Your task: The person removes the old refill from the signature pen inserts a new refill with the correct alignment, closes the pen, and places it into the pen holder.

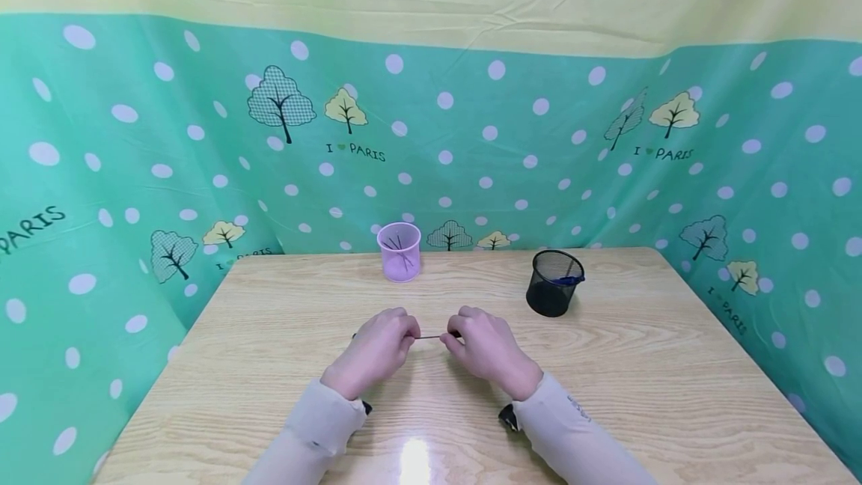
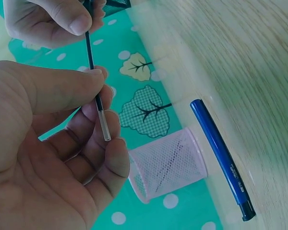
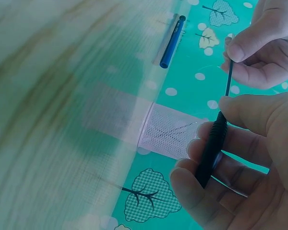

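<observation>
Left hand: the left of the two hands [image 1: 382,344] pinches the thin shaft [image 3: 229,79] between thumb and fingers, a clear tip [image 2: 104,125] poking out past the thumb.
Right hand: the other one [image 1: 488,344], at the left's 3 o'clock, grips the ribbed black handle [image 3: 212,151].
Shaft and handle: joined in line, held level between both hands, above the middle of the table [image 1: 229,403].
Blue pen: lying on the table [image 2: 223,158], mostly hidden behind the left hand in the head view.
Purple mesh cup: upright [image 1: 402,268], 12 o'clock of the left hand, dark sticks inside.
Black mesh cup: upright [image 1: 548,302], 2 o'clock of the right hand, a blue object [image 1: 568,281] leaning at its 3 o'clock rim.
</observation>
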Demonstrator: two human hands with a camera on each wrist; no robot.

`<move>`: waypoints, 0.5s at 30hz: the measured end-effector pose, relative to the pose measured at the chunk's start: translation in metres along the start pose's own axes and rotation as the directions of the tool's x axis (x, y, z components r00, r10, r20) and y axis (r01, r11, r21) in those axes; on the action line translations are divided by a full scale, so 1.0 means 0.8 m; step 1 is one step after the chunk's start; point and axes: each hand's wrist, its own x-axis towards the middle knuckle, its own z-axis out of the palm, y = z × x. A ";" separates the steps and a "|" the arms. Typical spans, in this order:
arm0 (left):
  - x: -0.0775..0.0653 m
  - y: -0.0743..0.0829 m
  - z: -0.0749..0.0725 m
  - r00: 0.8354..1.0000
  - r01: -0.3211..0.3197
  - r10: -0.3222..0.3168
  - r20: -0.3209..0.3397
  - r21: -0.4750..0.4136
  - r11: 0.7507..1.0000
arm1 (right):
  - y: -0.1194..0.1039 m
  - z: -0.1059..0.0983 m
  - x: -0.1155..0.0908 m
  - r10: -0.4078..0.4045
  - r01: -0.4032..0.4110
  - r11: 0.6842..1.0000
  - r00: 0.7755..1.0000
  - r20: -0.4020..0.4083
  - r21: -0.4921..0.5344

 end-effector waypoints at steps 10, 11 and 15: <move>-0.001 -0.001 -0.003 1.000 -0.003 0.003 -0.001 -0.005 1.000 | 0.000 -0.002 0.000 0.014 -0.014 1.000 1.000 0.003 0.017; -0.001 -0.002 -0.003 1.000 -0.004 0.004 -0.003 -0.005 1.000 | 0.000 -0.002 0.000 0.015 -0.015 1.000 1.000 0.001 0.018; 0.000 -0.003 -0.004 1.000 -0.005 0.005 -0.010 -0.006 1.000 | 0.001 -0.001 0.000 0.020 -0.020 1.000 1.000 -0.003 0.019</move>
